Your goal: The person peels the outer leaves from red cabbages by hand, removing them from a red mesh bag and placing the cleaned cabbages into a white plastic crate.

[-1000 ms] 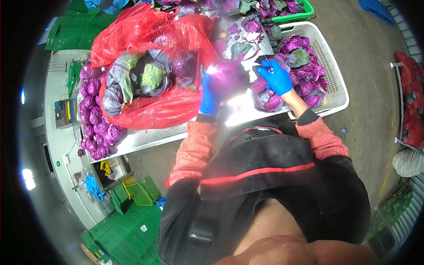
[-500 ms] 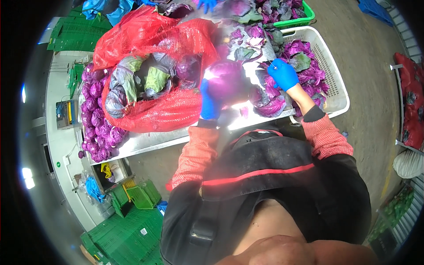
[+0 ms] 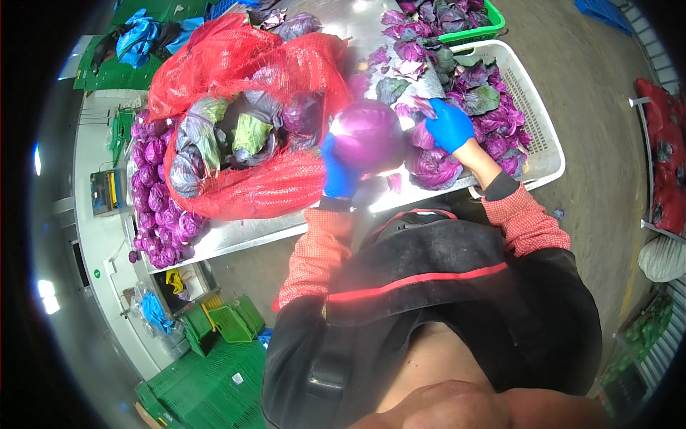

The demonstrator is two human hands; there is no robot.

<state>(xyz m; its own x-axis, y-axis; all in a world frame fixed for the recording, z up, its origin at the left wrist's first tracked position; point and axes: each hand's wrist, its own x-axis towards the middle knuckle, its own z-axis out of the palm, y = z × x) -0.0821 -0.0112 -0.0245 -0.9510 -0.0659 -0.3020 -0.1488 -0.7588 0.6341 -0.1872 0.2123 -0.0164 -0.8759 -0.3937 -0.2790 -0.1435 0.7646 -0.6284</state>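
A round, glossy red cabbage (image 3: 369, 137) is held up over the metal table, with my blue-gloved left hand (image 3: 339, 169) gripping its left side. My right hand (image 3: 451, 126), also blue-gloved, is just right of the cabbage with its fingers curled in. Purple leaf pieces (image 3: 423, 134) lie against those fingertips, and what the fingers hold is hidden. Below them, a heap of loose purple outer leaves (image 3: 436, 169) rests on the table edge. To the left lies an open red mesh sack (image 3: 264, 187) with several untrimmed cabbages (image 3: 201, 132) inside.
A white basket (image 3: 547, 132) full of purple leaves stands at the right, with a green crate (image 3: 477, 33) of leaves behind it. Trimmed cabbages (image 3: 161, 196) are piled at the table's (image 3: 243, 232) left end. Green crates (image 3: 207, 386) stand at lower left.
The cabbage has come into sharper view in my left hand. My right hand has shifted slightly left toward it, with leaf pieces now at its fingers. Another blue-gloved hand at the far side has left view.
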